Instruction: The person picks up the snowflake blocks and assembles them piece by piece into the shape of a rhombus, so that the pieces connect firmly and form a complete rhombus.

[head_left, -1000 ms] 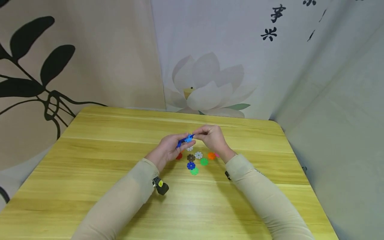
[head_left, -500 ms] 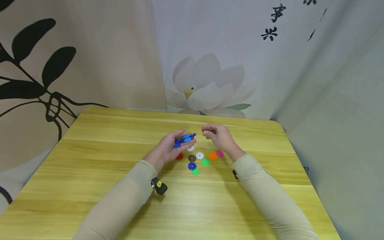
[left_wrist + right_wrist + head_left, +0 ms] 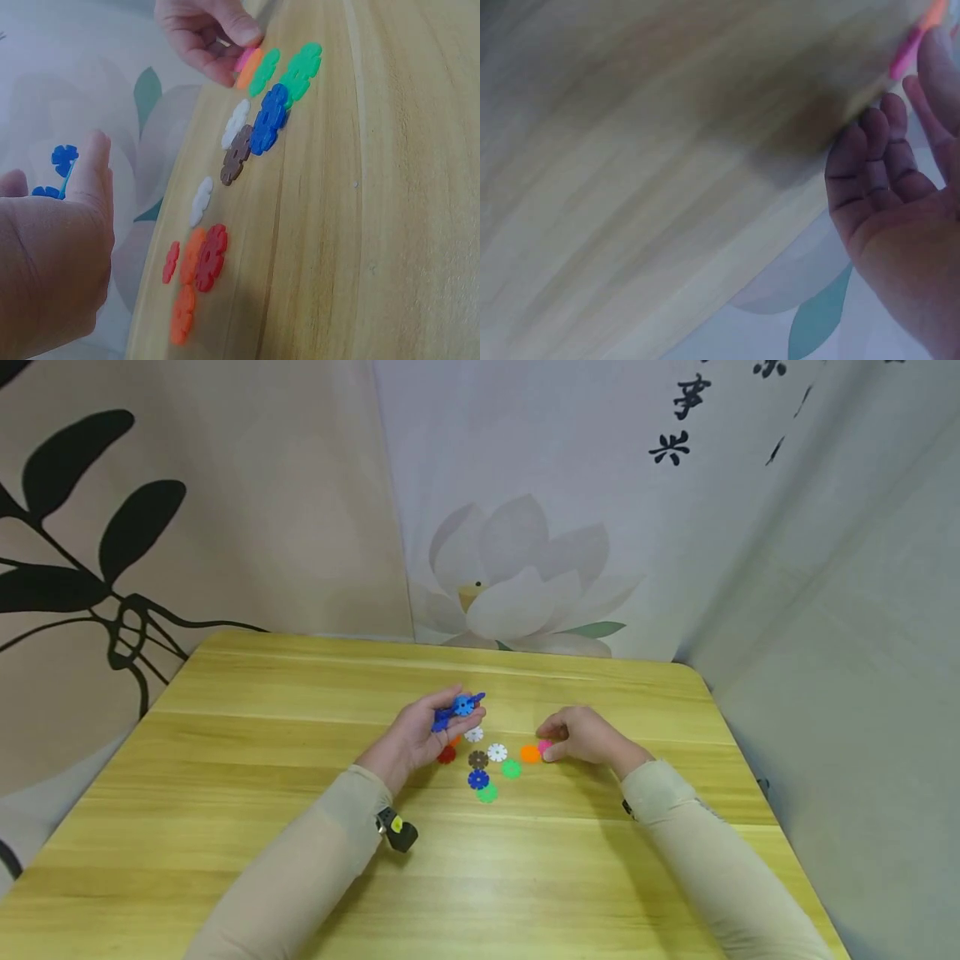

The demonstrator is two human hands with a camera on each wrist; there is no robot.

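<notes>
Disc of pink colour [image 3: 545, 747] is seen on the table [image 3: 517, 877] beside the orange disc [image 3: 530, 754], at parted thumb and fingers of the nearer right hand [image 3: 588, 735], while the blue assembly [image 3: 463, 704], slanted toward far right, is carried on extended fingers of the left hand [image 3: 417, 731].

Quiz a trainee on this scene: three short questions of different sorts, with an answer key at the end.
1. True or false: the left hand holds the brown disc.
2. Multiple choice: which is nearest the right hand? A) a red disc B) the pink disc C) the brown disc
3. Count: how many white discs show on the table?

Key: 1. False, it holds blue pieces. 2. B. 3. Two.
</notes>
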